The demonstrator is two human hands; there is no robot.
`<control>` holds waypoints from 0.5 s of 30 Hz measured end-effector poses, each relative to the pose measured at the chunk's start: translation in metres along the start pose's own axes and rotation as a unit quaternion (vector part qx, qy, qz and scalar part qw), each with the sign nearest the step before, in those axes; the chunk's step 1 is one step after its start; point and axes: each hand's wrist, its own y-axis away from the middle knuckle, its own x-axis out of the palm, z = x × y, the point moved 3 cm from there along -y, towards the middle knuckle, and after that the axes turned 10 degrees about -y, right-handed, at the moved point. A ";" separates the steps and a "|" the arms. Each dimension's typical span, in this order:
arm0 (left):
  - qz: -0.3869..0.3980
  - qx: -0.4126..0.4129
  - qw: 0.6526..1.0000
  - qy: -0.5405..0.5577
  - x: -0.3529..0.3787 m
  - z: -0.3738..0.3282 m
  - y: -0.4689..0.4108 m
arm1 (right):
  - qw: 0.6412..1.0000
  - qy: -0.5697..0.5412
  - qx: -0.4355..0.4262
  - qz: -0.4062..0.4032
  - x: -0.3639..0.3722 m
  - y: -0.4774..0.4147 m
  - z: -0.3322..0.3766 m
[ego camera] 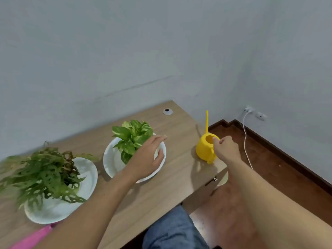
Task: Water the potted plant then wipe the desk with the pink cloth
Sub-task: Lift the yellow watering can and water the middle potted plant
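Observation:
A yellow watering can (204,148) with a thin upright spout stands near the desk's right edge. My right hand (225,149) is closed on its handle and rim. A variegated green plant (133,136) grows in a white pot (112,162) at the desk's middle. My left hand (149,157) rests on that pot's right rim, thumb over the edge. The pink cloth (34,237) lies at the lower left, partly hidden behind my left forearm.
A second, ferny plant (43,171) in a white pot (86,178) stands at the left. The wooden desk (161,191) has a cable grommet (167,111) at the back. A white cable (245,133) hangs from a wall socket on the right.

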 end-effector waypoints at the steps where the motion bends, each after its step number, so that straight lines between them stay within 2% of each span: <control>1: 0.001 0.002 1.000 0.005 0.011 0.000 0.007 | 1.000 0.000 0.018 0.002 0.004 0.002 -0.008; 6: 0.016 -0.007 1.000 -0.015 0.042 0.009 0.048 | 0.999 0.015 0.017 0.022 0.025 0.006 -0.020; 9: 0.008 -0.036 0.998 -0.043 0.047 0.024 0.081 | 0.998 0.001 0.056 0.043 0.036 -0.001 -0.036; 12: -0.008 -0.062 0.996 -0.057 0.044 0.044 0.115 | 0.992 -0.053 0.095 0.057 0.048 -0.005 -0.047; 15: -0.027 -0.127 0.989 -0.074 0.038 0.069 0.147 | 0.986 -0.127 0.092 0.063 0.060 -0.004 -0.048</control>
